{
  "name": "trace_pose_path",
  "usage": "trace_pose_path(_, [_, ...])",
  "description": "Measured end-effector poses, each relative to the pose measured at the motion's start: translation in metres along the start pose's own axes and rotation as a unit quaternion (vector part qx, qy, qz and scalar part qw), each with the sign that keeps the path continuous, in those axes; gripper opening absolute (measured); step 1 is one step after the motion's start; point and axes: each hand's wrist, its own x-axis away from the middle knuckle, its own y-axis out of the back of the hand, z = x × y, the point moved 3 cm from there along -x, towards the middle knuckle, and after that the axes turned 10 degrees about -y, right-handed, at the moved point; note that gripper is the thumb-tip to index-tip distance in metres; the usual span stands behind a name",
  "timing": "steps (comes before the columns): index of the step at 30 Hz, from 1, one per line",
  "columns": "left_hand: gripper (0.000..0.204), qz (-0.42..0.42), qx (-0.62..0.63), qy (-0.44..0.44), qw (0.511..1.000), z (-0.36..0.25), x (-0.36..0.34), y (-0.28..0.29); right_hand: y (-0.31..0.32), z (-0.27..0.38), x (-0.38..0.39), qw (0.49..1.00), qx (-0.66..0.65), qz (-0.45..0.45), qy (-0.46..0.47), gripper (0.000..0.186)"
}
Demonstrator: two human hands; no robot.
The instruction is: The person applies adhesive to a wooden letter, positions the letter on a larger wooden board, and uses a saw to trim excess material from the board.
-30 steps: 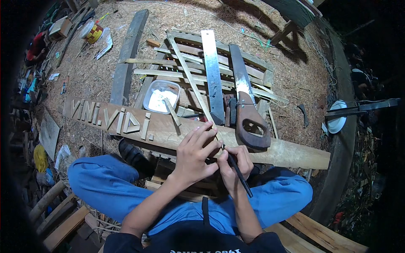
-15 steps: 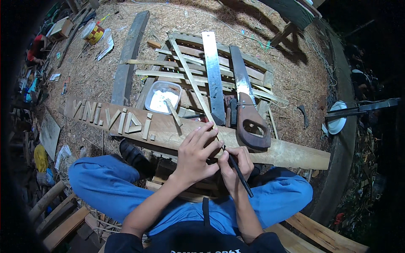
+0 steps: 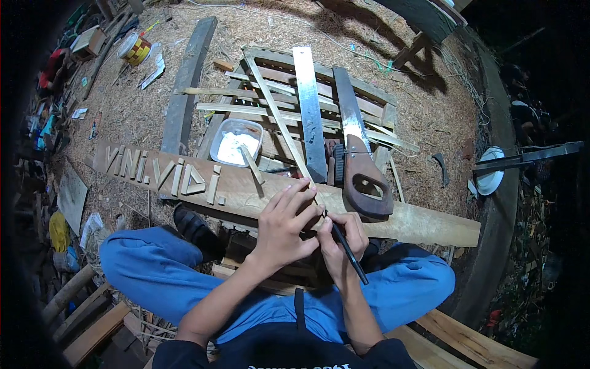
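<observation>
My left hand point(image 3: 279, 224) steadies the near end of a long thin wooden strip point(image 3: 275, 111), its fingertips pressed on it above a long board point(image 3: 433, 226). In my right hand point(image 3: 345, 240) is a slim black pen point(image 3: 351, 255), its tip against the strip by my left fingers. The board lies across in front of me, with raised letters made of short wood pieces point(image 3: 177, 178) on its left part. A handsaw point(image 3: 369, 184) rests with its brown handle on the board. Left of the strip, a stick point(image 3: 252, 163) slants from a plastic tub point(image 3: 260, 140) of white paste onto the board.
A slatted wooden frame point(image 3: 384, 92) beyond the board bears several loose strips and a flat metal straightedge point(image 3: 310, 101). A thick beam point(image 3: 190, 86) lies left of it on shavings-covered ground. Farther out are a patterned bucket point(image 3: 135, 50) and a white plate point(image 3: 490, 181).
The picture has shifted very slightly. The pen's rear end has moved a little upward; both hands keep their places on the strip and the pen.
</observation>
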Motion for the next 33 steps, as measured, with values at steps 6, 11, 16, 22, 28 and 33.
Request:
trace_pose_path(6, [0.035, -0.008, 0.0, -0.001, 1.0, -0.001, 0.001, -0.001, 0.0, -0.003, 0.001, 1.0, 0.0, -0.01, -0.008, 0.009])
trace_pose_path(11, [0.038, -0.012, 0.004, -0.002, 1.0, -0.001, -0.001, 0.0, 0.003, -0.011, 0.005, 0.999, -0.021, -0.024, -0.036, 0.006])
trace_pose_path(16, [0.044, 0.011, 0.007, 0.009, 1.0, -0.004, -0.003, 0.005, 0.005, -0.021, 0.009, 0.997, -0.04, 0.001, -0.061, 0.007])
trace_pose_path(22, [0.047, -0.001, 0.012, 0.025, 1.0, -0.003, 0.005, 0.001, 0.005, -0.02, 0.01, 0.988, -0.086, 0.017, -0.125, 0.011])
trace_pose_path(28, [0.047, 0.027, -0.012, 0.066, 0.997, -0.013, 0.016, 0.017, 0.007, -0.013, 0.007, 0.996, -0.057, 0.012, -0.066, 0.011])
trace_pose_path(33, [0.055, -0.007, -0.037, 0.085, 0.996, -0.02, 0.027, 0.018, 0.006, -0.014, 0.008, 0.998, -0.051, 0.006, -0.041, 0.011])
